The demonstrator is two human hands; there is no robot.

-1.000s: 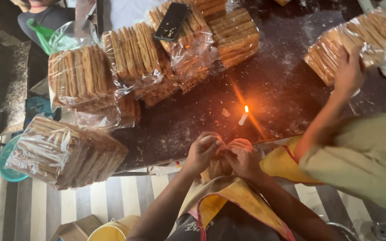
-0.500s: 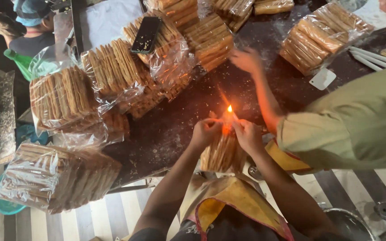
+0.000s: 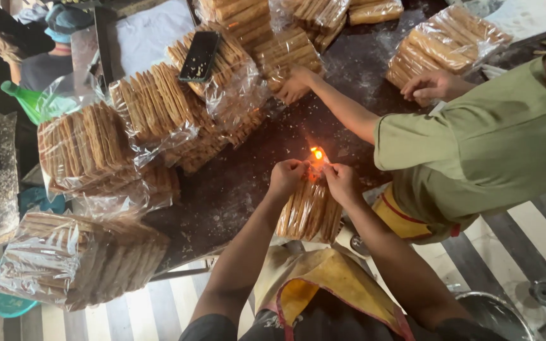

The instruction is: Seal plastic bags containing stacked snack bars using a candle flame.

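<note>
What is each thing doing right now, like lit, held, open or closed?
Candle flame: lit.
Bag of crackers: held up at the flame by both hands.
Left hand: pinching the bag top.
Right hand: pinching the bag top.
Phone: screen dark, lying on a packet.
Packets: wrapped, piled on the table.

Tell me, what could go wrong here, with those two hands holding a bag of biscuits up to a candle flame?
The left hand and right hand pinch the bag of biscuits right at the flame, so the fingers could get burned. The thin plastic might melt too far or catch fire. A co-worker's arm reaches across just behind the flame, and a bump could tip it toward the wrapped stacks nearby.
</note>
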